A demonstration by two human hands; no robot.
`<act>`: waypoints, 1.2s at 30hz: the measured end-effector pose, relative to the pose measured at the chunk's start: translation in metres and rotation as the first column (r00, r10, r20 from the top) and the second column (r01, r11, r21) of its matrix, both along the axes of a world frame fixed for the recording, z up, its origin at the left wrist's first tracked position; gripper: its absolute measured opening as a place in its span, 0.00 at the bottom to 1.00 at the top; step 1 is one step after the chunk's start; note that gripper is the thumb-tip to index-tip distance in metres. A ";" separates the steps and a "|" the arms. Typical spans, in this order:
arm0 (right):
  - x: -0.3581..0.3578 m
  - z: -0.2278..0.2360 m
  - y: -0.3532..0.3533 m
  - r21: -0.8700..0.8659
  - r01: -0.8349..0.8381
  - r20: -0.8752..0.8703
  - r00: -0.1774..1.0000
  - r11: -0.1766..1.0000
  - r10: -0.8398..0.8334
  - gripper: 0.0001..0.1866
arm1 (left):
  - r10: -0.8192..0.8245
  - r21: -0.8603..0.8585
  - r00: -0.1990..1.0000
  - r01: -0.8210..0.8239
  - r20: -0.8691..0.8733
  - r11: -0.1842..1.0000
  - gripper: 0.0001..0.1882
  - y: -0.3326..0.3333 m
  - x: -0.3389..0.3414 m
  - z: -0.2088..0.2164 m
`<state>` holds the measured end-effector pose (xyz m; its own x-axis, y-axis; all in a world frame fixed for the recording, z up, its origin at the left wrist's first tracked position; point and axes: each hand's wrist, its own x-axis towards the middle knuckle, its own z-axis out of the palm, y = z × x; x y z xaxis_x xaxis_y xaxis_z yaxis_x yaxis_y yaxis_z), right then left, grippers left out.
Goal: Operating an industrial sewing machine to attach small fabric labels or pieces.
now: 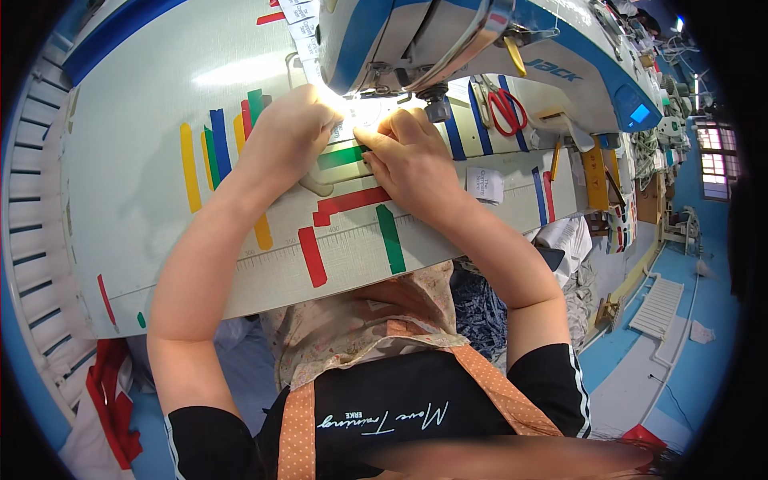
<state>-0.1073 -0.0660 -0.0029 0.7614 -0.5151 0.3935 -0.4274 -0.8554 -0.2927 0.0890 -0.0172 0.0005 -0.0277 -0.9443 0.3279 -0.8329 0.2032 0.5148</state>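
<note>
Under the sewing machine's [472, 60] lit needle area, a small white printed label [342, 128] lies between my two hands, partly washed out by glare. My left hand [292, 128] is closed, its fingertips pinching at the label's left side. From the other side my right hand [412, 156] has thumb and forefinger pressed together at the label's right edge. The needle and presser foot are hard to make out in the light. A strip of white labels [304, 32] runs down from the far edge toward my left hand. One loose label [485, 185] lies right of my right wrist.
Red-handled scissors [506, 112] lie at the right beneath the machine arm. Coloured tape strips [218, 148] and a printed ruler scale mark the pale table [128, 224]. White crumpled cloth [564, 240] hangs beyond its right end. A blue-walled room extends at right.
</note>
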 end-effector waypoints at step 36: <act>-0.013 -0.020 -0.068 0.219 0.155 0.078 0.981 0.963 -0.176 0.19 | -0.011 -0.133 0.994 0.026 0.112 0.991 0.03 -0.020 0.017 -0.013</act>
